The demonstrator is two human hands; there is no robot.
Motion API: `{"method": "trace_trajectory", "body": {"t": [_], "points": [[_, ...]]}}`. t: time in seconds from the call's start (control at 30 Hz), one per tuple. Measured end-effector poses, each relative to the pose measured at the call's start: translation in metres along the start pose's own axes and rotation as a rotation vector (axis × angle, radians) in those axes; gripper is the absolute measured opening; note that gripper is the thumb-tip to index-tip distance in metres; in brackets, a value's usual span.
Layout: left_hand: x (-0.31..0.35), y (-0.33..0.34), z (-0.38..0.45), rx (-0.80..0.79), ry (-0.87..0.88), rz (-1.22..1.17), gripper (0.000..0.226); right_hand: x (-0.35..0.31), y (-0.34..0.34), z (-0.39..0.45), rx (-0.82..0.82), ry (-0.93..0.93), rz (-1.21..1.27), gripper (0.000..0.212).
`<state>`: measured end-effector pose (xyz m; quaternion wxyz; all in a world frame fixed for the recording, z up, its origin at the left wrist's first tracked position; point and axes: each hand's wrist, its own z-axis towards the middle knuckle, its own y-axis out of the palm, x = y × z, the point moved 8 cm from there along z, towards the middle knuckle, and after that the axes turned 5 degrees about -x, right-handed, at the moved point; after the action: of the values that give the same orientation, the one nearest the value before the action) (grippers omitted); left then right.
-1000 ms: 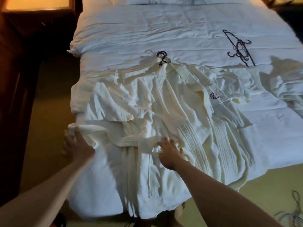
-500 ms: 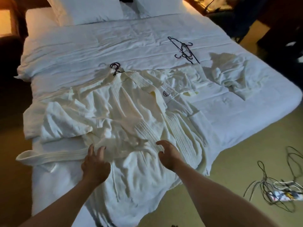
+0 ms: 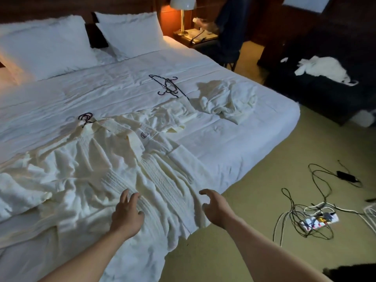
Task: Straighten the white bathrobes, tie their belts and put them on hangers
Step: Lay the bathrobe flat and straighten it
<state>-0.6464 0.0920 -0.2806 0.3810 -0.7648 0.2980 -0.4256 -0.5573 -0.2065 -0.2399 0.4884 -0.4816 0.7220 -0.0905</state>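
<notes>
dim hotel room, wide white bed (image 3: 234, 139) filling the left and middle, pillows (image 3: 46, 47) at the far left, a lit lamp (image 3: 183, 9) on the far nightstand, tangled cables (image 3: 309, 216) on the carpet to the right. spread across the near left of the bed, one white bathrobe (image 3: 114, 171), collar up toward a dark hanger hook (image 3: 85, 118), lower hem spilling over the near edge. farther right, a second robe (image 3: 227, 100) heaped in a crumple, spare hangers (image 3: 167, 86) lying just beside it.

left hand (image 3: 127, 215) laid flat on the ribbed front band, fingers straight, gripping nothing. right hand (image 3: 216, 207) hovering just off the near bed edge, fingers loosely curled, empty.

probably soft, thick, limp cloth: light enough to drag, yet prone to bunch and slide on the smooth duvet. best taken by the stiffer ribbed front bands or the shoulders near the hook. belt not clearly traceable among the folds.
</notes>
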Motion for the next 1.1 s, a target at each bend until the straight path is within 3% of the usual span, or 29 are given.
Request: {"method": "trace_trajectory", "body": {"t": [0.3, 0.6, 0.8, 0.97, 1.1], "points": [[0.092, 0.029, 0.033, -0.059, 0.069, -0.073, 0.052, 0.046, -0.071, 0.011, 0.069, -0.020, 0.081, 0.053], [0.129, 0.027, 0.125, -0.030, 0.065, -0.121, 0.052, 0.030, -0.092, 0.106, -0.008, -0.040, 0.063, 0.048], [0.150, 0.022, 0.194, -0.024, -0.025, -0.204, 0.057, 0.011, -0.112, 0.178, -0.093, -0.045, -0.040, 0.043], [0.164, 0.022, 0.232, -0.048, -0.107, -0.223, 0.040, -0.006, -0.129, 0.227, -0.125, -0.075, -0.064, 0.039], [0.169, 0.018, 0.259, 0.031, -0.194, -0.294, 0.034, -0.015, -0.128, 0.269, -0.201, -0.094, -0.056, 0.042]]}}
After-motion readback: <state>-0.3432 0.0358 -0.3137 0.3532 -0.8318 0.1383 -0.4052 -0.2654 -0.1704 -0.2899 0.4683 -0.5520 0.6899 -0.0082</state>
